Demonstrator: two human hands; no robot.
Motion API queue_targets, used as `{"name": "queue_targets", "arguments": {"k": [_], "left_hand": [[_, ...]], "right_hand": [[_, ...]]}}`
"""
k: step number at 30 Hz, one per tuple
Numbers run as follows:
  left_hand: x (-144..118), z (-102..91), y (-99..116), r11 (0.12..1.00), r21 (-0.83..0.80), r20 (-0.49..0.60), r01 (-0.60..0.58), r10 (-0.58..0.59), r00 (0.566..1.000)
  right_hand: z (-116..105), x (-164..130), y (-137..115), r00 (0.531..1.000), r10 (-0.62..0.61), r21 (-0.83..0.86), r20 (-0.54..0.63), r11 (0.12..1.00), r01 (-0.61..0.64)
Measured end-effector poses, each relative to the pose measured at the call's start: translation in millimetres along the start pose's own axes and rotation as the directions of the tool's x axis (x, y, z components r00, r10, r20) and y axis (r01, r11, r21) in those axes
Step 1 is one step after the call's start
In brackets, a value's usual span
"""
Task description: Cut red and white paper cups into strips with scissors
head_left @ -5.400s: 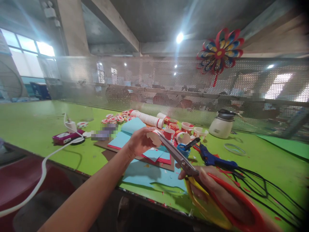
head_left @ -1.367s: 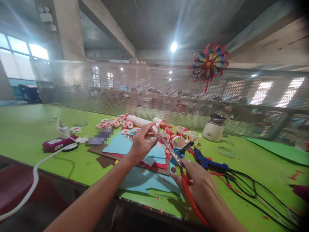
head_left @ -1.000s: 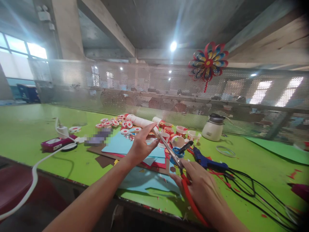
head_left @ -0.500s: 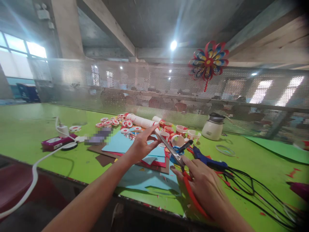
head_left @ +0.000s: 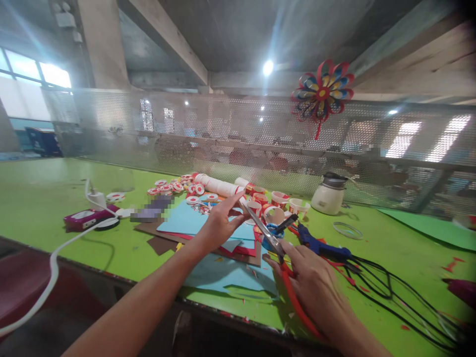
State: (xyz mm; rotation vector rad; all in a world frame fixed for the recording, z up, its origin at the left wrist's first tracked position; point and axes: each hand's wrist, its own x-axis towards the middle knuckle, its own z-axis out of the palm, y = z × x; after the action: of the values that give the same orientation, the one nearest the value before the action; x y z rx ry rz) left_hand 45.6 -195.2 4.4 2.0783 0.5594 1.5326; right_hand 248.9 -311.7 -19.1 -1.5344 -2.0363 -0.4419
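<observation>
Right hand point(head_left: 316, 287) closed on red-handled scissors point(head_left: 275, 248), blades angled up-left to meet a small paper piece point(head_left: 241, 202) pinched in left hand point(head_left: 219, 225), held above the surface point(head_left: 55, 198) so blades clear it. Blue sheets point(head_left: 223, 272) lie below; glue gun point(head_left: 323, 248) and cables point(head_left: 390, 292) crowd the right. Left side open.

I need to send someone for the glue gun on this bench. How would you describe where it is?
On the green table, look just right of the pile of paper cups. The glue gun lies flat there, beyond the right hand; it is the only dark blue tool, with black cables trailing from it.
</observation>
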Motion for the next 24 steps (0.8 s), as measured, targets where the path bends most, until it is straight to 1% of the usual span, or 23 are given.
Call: {"name": "queue_targets", "arguments": {"k": [3, 7, 11, 19, 24], "left_hand": [[-0.3, 2.4, -0.6, 1.0, -0.018, -0.004, 0.007, -0.007, 1.0], [0.0, 4.9, -3.1, 0.999, -0.044, -0.009, -0.029, 0.029, 1.0], [0.5, 5.8, -5.9, 0.998, -0.037, -0.019, -0.055, 0.054, 0.998], [0.8, 7.3, -0.2, 1.0, -0.018, -0.05, -0.012, 0.011, 0.999], [0.7, 7.5, -0.8, 1.0, -0.006, -0.043, -0.003, 0.003, 0.999]], "right_hand": [[0.7, -1.2, 0.2, 1.0, 0.017, 0.02, 0.019, 1.0, -0.017], [0.8, -2.3, -0.3, 0.999, 0.036, 0.033, 0.037, 0.999, -0.037], [-0.9, -2.5, -1.6, 0.997, 0.047, 0.041, 0.055, 0.998, -0.049], [0.3, -1.9, -1.2, 0.997, 0.062, 0.036, 0.045, 0.997, -0.064], [-3.4, -1.2, -4.1, 0.997, 0.061, 0.023, 0.047, 0.998, -0.062]]}}
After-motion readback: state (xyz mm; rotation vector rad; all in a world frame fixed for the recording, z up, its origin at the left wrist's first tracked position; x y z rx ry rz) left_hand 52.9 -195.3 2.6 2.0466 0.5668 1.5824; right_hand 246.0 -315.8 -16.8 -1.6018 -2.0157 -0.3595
